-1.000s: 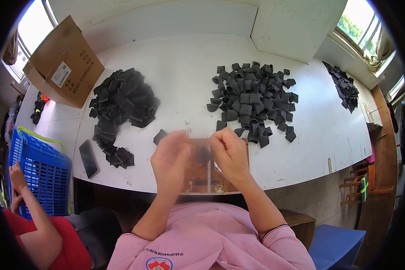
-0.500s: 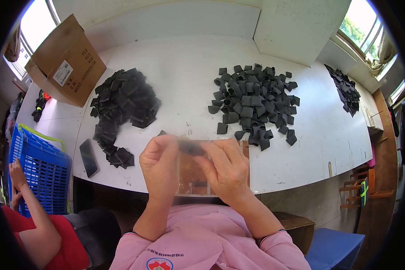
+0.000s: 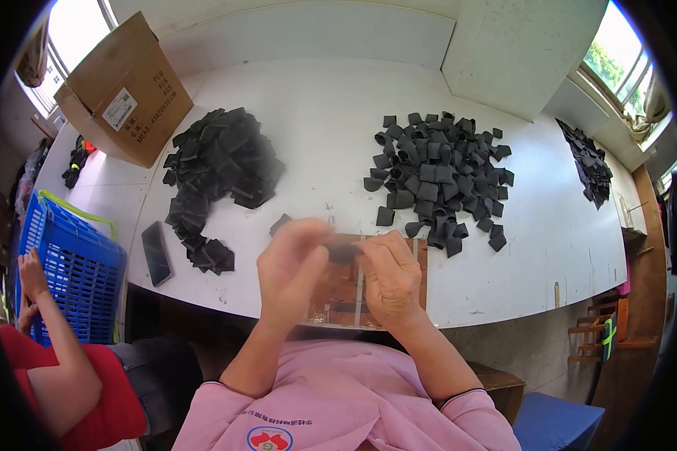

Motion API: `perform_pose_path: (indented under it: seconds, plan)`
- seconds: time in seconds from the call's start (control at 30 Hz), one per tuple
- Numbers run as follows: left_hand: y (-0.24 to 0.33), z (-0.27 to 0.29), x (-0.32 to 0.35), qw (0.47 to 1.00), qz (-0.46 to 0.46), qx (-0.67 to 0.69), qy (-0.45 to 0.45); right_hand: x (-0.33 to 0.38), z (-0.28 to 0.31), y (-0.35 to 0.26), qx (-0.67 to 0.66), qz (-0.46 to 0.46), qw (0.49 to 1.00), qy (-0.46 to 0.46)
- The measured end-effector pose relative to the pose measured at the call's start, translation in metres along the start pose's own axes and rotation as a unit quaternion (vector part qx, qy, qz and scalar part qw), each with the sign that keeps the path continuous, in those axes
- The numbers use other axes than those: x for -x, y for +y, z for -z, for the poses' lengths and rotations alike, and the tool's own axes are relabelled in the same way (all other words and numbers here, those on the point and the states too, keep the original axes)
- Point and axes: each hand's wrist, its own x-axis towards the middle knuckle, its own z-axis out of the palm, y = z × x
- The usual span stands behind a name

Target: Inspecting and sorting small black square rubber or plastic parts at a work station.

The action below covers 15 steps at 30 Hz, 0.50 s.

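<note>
— Two containers here?
— Yes: a brown cardboard box (image 3: 124,90) on the white table (image 3: 316,128), closed, and a blue plastic crate (image 3: 68,270) beside it; contents unseen.
— And the table?
— Heaps of black folded pieces (image 3: 218,161), a dark phone (image 3: 155,252).
— The hands?
— Left hand (image 3: 293,263) and right hand (image 3: 389,278) pinch one small black piece (image 3: 343,250) together, above the brown board (image 3: 346,289).

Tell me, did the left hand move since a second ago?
Yes. The left hand slid right, toward the right hand, judged against the phone on the table.
</note>
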Motion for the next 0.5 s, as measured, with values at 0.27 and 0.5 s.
perform_pose_path:
  seconds: [0.27, 0.5]
  plan:
    - [0.007, 0.003, -0.017, 0.921, -0.248, -0.286, -0.095, -0.007, 0.008, -0.008, -0.035, -0.08, 0.99, -0.114]
    - [-0.014, -0.001, -0.01, 0.964, -0.167, -0.173, -0.118, -0.002, 0.008, -0.002, -0.035, -0.081, 0.994, -0.066]
